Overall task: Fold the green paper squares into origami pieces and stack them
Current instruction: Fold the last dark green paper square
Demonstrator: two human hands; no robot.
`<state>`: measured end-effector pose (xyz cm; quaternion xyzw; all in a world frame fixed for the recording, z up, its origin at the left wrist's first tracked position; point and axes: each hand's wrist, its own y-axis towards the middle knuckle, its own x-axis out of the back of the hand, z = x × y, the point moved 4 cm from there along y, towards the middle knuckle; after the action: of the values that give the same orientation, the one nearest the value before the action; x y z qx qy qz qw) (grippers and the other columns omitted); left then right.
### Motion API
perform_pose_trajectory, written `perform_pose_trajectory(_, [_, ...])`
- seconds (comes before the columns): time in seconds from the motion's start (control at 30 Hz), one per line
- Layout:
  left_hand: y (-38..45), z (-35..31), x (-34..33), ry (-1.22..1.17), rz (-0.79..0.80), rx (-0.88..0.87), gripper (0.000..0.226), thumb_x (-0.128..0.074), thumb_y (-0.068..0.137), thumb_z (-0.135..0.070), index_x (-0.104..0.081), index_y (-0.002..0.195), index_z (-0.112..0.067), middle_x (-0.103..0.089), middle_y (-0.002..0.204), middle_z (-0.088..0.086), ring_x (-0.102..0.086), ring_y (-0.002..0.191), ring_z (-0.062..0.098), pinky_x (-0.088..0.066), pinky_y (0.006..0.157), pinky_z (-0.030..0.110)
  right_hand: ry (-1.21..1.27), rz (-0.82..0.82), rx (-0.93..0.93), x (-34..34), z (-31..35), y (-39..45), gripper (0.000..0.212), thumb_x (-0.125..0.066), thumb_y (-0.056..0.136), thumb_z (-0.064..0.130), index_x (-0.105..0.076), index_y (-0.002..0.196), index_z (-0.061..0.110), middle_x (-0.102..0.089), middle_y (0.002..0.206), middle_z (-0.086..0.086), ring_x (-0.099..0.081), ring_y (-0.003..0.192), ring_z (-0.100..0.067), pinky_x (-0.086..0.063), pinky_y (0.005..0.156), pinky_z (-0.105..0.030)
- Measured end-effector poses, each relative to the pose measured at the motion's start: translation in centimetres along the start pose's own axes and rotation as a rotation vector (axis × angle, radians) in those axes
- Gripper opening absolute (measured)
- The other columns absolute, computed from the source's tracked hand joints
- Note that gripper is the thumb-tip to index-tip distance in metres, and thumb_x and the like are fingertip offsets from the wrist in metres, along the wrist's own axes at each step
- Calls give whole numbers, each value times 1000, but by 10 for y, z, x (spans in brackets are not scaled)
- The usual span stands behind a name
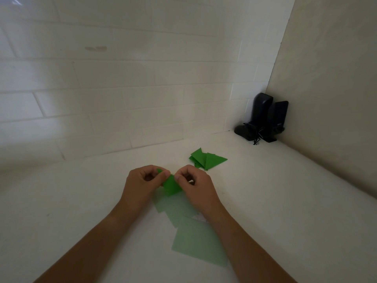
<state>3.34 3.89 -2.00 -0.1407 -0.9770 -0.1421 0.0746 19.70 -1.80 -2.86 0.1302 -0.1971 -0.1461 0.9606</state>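
Fingers of left hand (142, 180) and right hand (195, 183) pinch the folded green piece (171, 185) between them; finished stack (206, 159) lies beyond, nearer the right.

Two bare arms reach forward from the bottom and come close together. The left hand (142, 181) and the right hand (196, 184) almost meet. On both hands the fingers (166, 174) curl in, and thumb and fingertips pinch a folded green paper (171, 185) between them.
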Motion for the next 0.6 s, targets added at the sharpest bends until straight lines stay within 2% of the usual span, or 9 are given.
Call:
perform_pose_trajectory(0.13, [-3, -2, -3, -21, 19, 6, 12, -75, 92, -11, -80, 82, -11, -77, 77, 8, -69, 69, 10, -53, 68, 17, -18, 3, 4, 2, 0, 0, 16, -66, 100, 15, -67, 86, 22, -67, 82, 9, -57, 74, 3, -44, 68, -11])
perform_pose_trajectory(0.27, [-6, 1, -8, -35, 106, 59, 8, -80, 88, -21, -83, 91, -15, -79, 84, 9, -77, 82, 29, -62, 80, 43, -36, -6, 18, 3, 0, 0, 16, -66, 100, 14, -68, 86, 22, -65, 79, 12, -56, 72, 3, -42, 68, -11])
perform_pose_trajectory(0.33, [-4, 3, -6, -12, 88, 58, 7, -80, 87, -21, -84, 92, -17, -80, 83, 7, -77, 84, 32, -62, 84, 50, -31, -6, 17, 2, -1, 0, 15, -67, 100, 15, -69, 87, 22, -64, 77, 12, -55, 71, 4, -42, 67, -11])
perform_pose_trajectory(0.6, [0, 8, -3, 44, 22, 19, 4, -81, 87, -23, -83, 84, -21, -77, 78, 11, -72, 83, 42, -59, 78, 60, 4, -20, -11, 0, -3, 1, 10, -69, 99, 17, -74, 90, 19, -67, 77, 13, -59, 72, 5, -45, 68, -11])
